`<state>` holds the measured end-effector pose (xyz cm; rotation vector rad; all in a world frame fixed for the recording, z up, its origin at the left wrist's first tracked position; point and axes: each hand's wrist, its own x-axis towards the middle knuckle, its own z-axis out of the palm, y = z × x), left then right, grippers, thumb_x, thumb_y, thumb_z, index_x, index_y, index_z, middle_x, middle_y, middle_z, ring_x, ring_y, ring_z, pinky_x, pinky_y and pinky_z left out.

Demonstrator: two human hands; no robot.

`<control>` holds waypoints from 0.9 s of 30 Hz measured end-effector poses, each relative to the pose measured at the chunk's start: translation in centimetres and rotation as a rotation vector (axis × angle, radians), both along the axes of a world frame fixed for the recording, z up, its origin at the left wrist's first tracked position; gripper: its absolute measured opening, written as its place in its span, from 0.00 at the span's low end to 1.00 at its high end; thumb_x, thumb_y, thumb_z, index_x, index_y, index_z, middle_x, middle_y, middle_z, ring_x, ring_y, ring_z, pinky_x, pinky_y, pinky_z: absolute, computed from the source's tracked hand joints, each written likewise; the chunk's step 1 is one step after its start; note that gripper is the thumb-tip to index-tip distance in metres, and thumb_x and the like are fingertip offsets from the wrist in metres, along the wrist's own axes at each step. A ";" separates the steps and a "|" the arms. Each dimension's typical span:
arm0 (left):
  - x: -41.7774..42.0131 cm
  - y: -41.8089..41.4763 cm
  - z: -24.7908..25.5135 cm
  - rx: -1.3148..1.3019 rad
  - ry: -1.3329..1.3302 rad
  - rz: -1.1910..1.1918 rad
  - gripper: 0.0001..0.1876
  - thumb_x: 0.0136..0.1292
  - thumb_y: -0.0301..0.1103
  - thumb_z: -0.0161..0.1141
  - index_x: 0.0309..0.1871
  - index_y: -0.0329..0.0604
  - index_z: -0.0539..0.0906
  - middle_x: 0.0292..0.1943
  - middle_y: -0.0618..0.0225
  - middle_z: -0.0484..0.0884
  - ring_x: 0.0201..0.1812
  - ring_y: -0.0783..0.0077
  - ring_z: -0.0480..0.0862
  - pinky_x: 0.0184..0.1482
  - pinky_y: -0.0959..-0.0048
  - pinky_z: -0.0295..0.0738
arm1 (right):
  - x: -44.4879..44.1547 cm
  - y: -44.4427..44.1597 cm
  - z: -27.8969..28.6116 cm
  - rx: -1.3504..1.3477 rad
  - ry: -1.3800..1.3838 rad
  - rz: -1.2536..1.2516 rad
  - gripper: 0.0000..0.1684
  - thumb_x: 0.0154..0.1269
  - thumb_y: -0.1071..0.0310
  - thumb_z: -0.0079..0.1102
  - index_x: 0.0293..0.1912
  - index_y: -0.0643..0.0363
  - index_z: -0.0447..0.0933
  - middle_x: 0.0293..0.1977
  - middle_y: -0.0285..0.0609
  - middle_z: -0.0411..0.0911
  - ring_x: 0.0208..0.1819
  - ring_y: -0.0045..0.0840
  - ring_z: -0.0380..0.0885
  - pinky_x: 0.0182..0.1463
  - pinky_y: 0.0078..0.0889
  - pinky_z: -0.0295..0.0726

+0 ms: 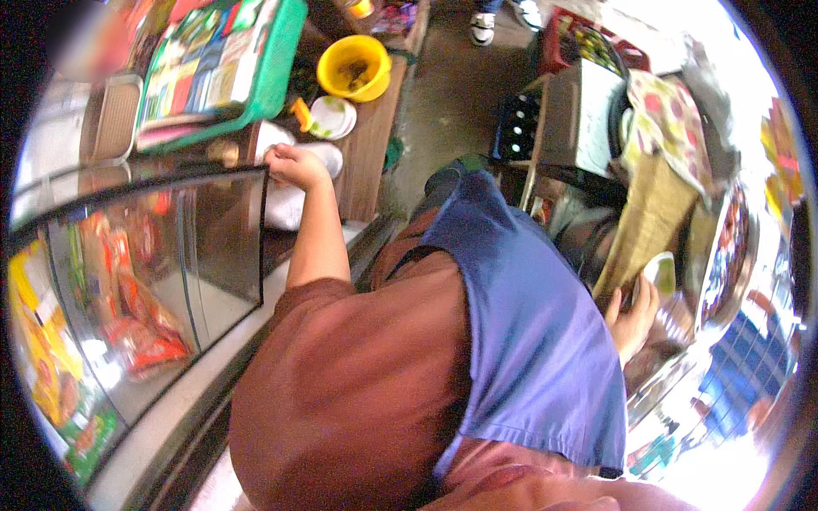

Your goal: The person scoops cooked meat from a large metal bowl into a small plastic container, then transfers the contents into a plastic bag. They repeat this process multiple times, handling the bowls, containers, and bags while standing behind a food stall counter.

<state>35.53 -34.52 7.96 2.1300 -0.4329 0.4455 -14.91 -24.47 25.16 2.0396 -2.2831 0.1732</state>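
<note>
My left hand (299,167) is at the top corner of a glass display case (223,255), its fingers curled beside white plastic bags (284,205). Whether it grips the case's edge or a bag is unclear. Packets in orange wrappers (144,326) lie behind the glass. On my other side, my right hand (634,322) is half hidden by my blue apron (524,306). Its fingertips reach the lower edge of a small white and green container (659,273); blur hides whether they hold it. A yellowish cloth (655,217) hangs just beyond that hand.
A green crate (271,70) of packets, a yellow bowl (354,67) and a lidded white tub (332,118) stand on a wooden surface (364,160). Opposite are a red crate (553,41) and a white-sided box (591,121). Someone's shoe (482,29) stands on the walkway (441,96).
</note>
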 end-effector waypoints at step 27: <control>-41.2 -13.3 18.1 0.777 1.861 -2.654 0.36 0.57 0.70 0.38 0.42 0.41 0.71 0.36 0.67 0.76 0.32 0.74 0.77 0.34 0.77 0.67 | 1.2 -1.5 4.7 -0.460 -0.876 0.002 0.03 0.55 0.75 0.56 0.32 0.61 0.72 0.30 0.40 0.74 0.33 0.28 0.74 0.38 0.26 0.71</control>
